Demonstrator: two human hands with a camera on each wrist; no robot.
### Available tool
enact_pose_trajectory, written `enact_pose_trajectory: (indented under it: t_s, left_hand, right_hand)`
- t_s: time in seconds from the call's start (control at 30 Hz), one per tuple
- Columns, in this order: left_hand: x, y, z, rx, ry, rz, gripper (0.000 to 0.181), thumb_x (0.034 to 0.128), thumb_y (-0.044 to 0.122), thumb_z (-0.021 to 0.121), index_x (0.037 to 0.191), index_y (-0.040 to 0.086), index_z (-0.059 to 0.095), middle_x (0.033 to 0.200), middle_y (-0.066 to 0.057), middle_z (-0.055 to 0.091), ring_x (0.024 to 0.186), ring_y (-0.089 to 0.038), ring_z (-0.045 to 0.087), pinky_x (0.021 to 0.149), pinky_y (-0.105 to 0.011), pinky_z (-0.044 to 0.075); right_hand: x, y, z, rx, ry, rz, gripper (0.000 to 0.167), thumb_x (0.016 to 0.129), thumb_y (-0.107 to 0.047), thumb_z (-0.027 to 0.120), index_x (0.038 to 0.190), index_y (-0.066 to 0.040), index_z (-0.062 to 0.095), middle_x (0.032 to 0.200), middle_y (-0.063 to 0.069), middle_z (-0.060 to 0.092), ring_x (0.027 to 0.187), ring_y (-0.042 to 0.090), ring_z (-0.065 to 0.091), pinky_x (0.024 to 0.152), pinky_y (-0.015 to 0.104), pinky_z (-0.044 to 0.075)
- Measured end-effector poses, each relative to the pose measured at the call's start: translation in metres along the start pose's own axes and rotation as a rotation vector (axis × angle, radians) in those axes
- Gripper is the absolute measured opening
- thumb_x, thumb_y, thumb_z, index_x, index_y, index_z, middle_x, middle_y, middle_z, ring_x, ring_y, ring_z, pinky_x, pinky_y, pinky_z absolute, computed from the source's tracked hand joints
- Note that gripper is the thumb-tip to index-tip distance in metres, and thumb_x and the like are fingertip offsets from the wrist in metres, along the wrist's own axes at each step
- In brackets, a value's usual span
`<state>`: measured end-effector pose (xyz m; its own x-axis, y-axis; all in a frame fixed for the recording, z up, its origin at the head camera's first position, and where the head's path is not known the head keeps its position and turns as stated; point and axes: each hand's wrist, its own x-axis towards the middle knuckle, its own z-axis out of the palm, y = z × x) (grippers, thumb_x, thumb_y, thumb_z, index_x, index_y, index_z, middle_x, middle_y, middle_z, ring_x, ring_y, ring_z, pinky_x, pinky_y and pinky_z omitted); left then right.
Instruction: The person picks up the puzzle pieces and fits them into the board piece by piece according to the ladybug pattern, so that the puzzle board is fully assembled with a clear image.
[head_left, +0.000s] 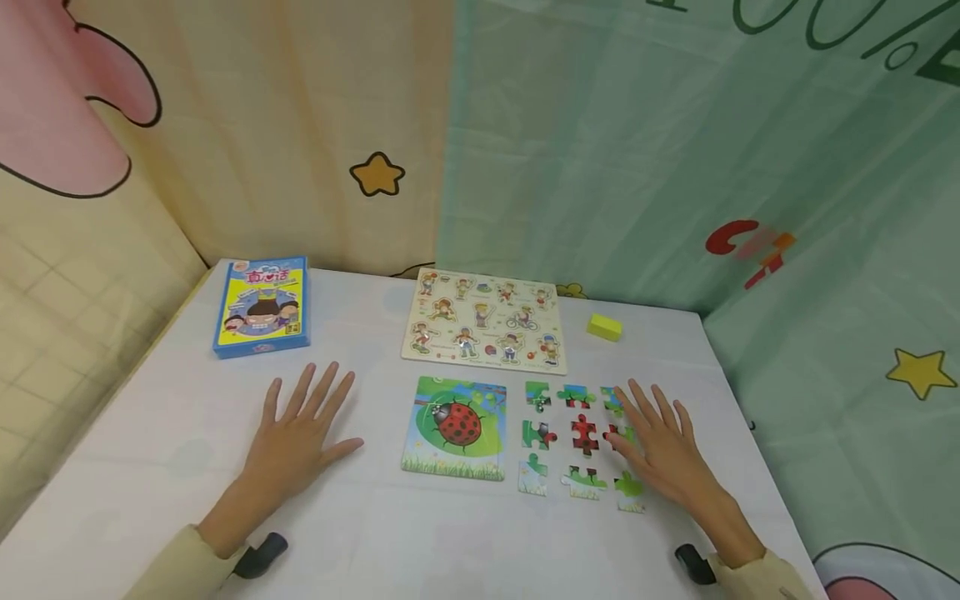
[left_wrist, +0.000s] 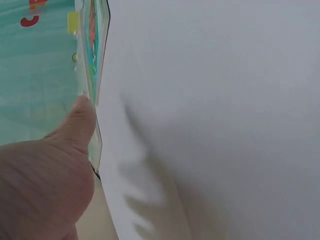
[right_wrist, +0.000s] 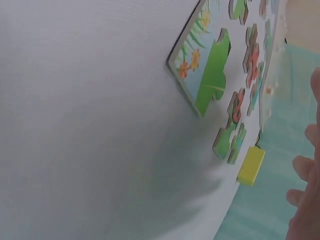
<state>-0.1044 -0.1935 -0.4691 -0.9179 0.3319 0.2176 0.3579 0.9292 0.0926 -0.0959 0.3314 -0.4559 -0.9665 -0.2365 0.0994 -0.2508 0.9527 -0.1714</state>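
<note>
My left hand (head_left: 296, 446), fingers spread, is over the table to the left of a square ladybug picture board (head_left: 491, 467). It holds nothing. On the other side, my right hand (head_left: 663, 454) also has its fingers spread, above the right column of several loose jigsaw pieces, partly covering them. The pieces lie apart in rows; a red spotted piece (head_left: 584, 435) is in the middle and a green-and-sky piece (head_left: 533, 477) at the near left. In the right wrist view, a grassy corner piece (right_wrist: 212, 75) with orange flowers lies flat on the table.
Behind the ladybug board lies a wooden board (head_left: 480, 333) with small printed figures. A blue and yellow box (head_left: 262, 308) stands at the back left, and a yellow block (head_left: 604, 327) at the back right. Printed curtains (head_left: 562, 150) hang behind the white table (head_left: 420, 542).
</note>
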Motion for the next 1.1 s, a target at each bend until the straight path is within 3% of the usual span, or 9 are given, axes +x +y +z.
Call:
enact_pose_trajectory:
  t_s: [0.17,0.4,0.6,0.77,1.1]
  left_hand:
    - [0.01,0.016,0.01,-0.104,-0.054,-0.006,0.106,0.0789,0.06,0.076,0.16,0.017,0.023,0.166,-0.015,0.023,0.152,-0.043,0.015,0.117,-0.071,0.008]
    - [0.024,0.027,0.017,-0.397,-0.209,-0.057,0.11,0.0782,0.056,0.079,0.162,0.018,0.017,0.167,-0.015,0.018,0.153,-0.047,0.006,0.115,-0.074,-0.004]
    - [0.035,0.036,0.023,-0.524,-0.289,-0.015,0.123,0.0682,0.051,0.088,0.162,0.017,0.016,0.168,-0.014,0.013,0.153,-0.047,0.001,0.115,-0.073,-0.009]
    - [0.045,0.04,0.023,-0.536,-0.337,0.005,0.128,0.0624,0.049,0.092,0.162,0.016,0.018,0.169,-0.013,0.011,0.153,-0.047,-0.001,0.114,-0.074,-0.009]
    - [0.058,0.042,0.024,-0.523,-0.447,0.035,0.129,0.0594,0.052,0.093,0.16,0.014,0.022,0.169,-0.008,0.017,0.151,-0.051,-0.009,0.11,-0.077,-0.013]
  right_hand:
    - [0.014,-0.008,0.007,-0.021,-0.016,-0.037,0.072,0.099,-0.049,0.056,0.159,-0.021,0.028,0.166,0.014,0.023,0.151,0.044,0.015,0.116,0.067,0.01]
    - [0.033,-0.021,0.012,0.015,-0.058,-0.088,0.073,0.098,-0.05,0.058,0.159,-0.023,0.029,0.166,0.012,0.025,0.151,0.044,0.017,0.117,0.068,0.012]
    - [0.047,-0.027,0.013,0.036,-0.094,-0.139,0.072,0.1,-0.051,0.054,0.16,-0.022,0.027,0.166,0.009,0.025,0.152,0.042,0.018,0.118,0.067,0.013]
    - [0.058,-0.03,0.015,0.106,-0.138,-0.186,0.07,0.1,-0.05,0.054,0.16,-0.024,0.028,0.166,0.008,0.025,0.152,0.043,0.018,0.118,0.067,0.014]
    - [0.076,-0.035,0.019,0.147,-0.14,-0.297,0.062,0.101,-0.04,0.058,0.156,-0.021,0.037,0.163,0.01,0.033,0.148,0.044,0.028,0.114,0.068,0.024]
